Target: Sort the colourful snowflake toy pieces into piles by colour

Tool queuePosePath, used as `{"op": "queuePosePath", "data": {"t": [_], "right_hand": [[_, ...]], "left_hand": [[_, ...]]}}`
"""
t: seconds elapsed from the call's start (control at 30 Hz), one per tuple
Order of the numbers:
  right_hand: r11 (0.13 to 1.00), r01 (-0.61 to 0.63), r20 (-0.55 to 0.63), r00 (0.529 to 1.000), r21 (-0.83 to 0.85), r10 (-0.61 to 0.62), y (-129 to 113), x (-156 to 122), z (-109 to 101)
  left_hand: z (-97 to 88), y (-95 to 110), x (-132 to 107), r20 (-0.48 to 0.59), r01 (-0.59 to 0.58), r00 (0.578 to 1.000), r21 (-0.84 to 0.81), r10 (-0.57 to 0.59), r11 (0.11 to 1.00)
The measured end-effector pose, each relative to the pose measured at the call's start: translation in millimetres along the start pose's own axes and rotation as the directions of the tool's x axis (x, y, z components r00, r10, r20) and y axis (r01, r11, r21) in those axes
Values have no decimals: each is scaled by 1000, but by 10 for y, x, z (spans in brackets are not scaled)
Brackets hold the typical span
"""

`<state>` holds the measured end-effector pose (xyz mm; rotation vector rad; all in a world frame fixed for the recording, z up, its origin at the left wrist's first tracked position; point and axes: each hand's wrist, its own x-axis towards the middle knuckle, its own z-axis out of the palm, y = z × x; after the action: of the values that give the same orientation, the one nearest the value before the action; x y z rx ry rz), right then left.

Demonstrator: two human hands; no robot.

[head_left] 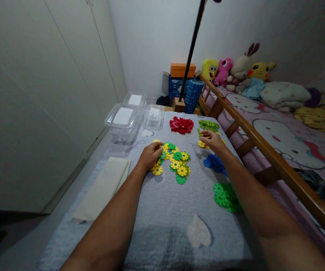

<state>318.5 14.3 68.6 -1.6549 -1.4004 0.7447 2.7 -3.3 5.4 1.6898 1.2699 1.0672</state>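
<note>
My left hand (151, 155) rests at the left side of a mixed pile of yellow and green snowflake discs (176, 164), fingers bent together. Its fingertips are among the discs, and what they grip, if anything, is hidden. Across the table, my right hand (211, 140) pinches a lime green snowflake disc (199, 132), seen nearly edge-on. Just beyond it is a heap of lime green discs (209, 125). Below that hand lie yellow discs (202, 144), partly covered by it. Blue discs (215, 163) and green discs (226, 197) sit in separate heaps beside my right forearm.
A red disc heap (181, 125) lies at the back of the cloth-covered table (162, 226). Clear lidded boxes (122, 116) stand back left, with a folded cream cloth (104, 190) nearer. A wooden bed rail (252, 146) borders the right side; a black pole (192, 49) rises behind.
</note>
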Motion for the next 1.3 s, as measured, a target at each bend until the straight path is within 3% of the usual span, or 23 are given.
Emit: {"op": "queuePosePath", "data": {"t": [0.17, 0.4, 0.63, 0.73, 1.03, 1.3], "right_hand": [[951, 65, -42, 996, -302, -81, 73, 111, -3], [828, 21, -165, 977, -560, -137, 183, 525, -158], [780, -178, -361, 930, -600, -65, 353, 956, -314], [758, -223, -385, 922, -613, -40, 446, 1092, -339], [775, -209, -403, 913, -596, -64, 531, 1348, -288], [818, -193, -404, 913, -542, -52, 585, 1359, -341]], "left_hand": [[16, -18, -7, -61, -11, 998, -46, 8, 999], [0, -17, -32, -215, 13, 976, 150, 20, 989], [-4, -18, -32, -186, -4, 982, 213, 44, 977], [-4, -23, -30, -183, 4, 982, 213, 36, 977], [1, -12, -32, -193, 4, 980, 217, 39, 976], [-3, -40, -30, -186, 11, 982, 220, 30, 975]]}}
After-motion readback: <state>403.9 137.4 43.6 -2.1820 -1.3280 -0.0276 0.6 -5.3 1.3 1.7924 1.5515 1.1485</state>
